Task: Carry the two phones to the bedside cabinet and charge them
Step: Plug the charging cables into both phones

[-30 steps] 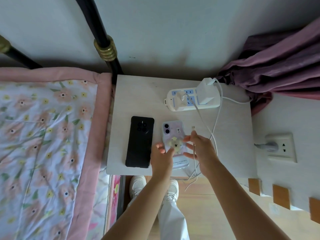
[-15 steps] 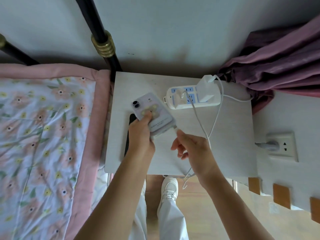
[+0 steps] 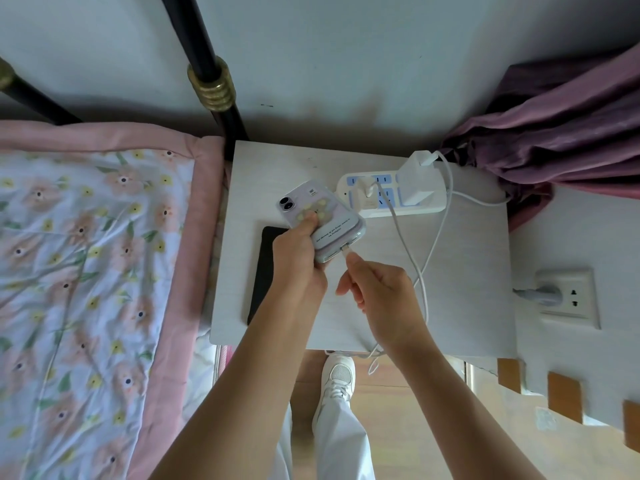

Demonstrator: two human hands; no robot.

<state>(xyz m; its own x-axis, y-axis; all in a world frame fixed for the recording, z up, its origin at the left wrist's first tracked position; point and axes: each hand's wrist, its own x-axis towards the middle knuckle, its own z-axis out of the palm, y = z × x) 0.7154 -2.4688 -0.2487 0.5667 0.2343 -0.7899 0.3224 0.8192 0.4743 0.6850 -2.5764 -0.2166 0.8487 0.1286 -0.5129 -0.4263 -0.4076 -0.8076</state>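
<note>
My left hand [image 3: 299, 261] holds a lilac phone [image 3: 313, 209] with a flower case, tilted above the white bedside cabinet [image 3: 464, 271]. My right hand [image 3: 377, 289] pinches the plug of a white charging cable [image 3: 401, 233], and its tip sits at the phone's bottom port. That cable runs back to a small plug in the white power strip [image 3: 391, 195]. A black phone [image 3: 265, 268] lies flat on the cabinet's left side, partly hidden under my left hand and wrist.
A second white cable [image 3: 441, 230] leaves a large charger [image 3: 417, 178] on the strip and loops over the cabinet's front edge. The floral bed [image 3: 86, 271] lies at the left, a purple curtain [image 3: 561, 133] at the right, a wall socket [image 3: 568, 296] beside the cabinet.
The lilac phone was lying on the cabinet; my left hand lifted and turned it. My right hand brought the cable plug up to the phone's bottom port.
</note>
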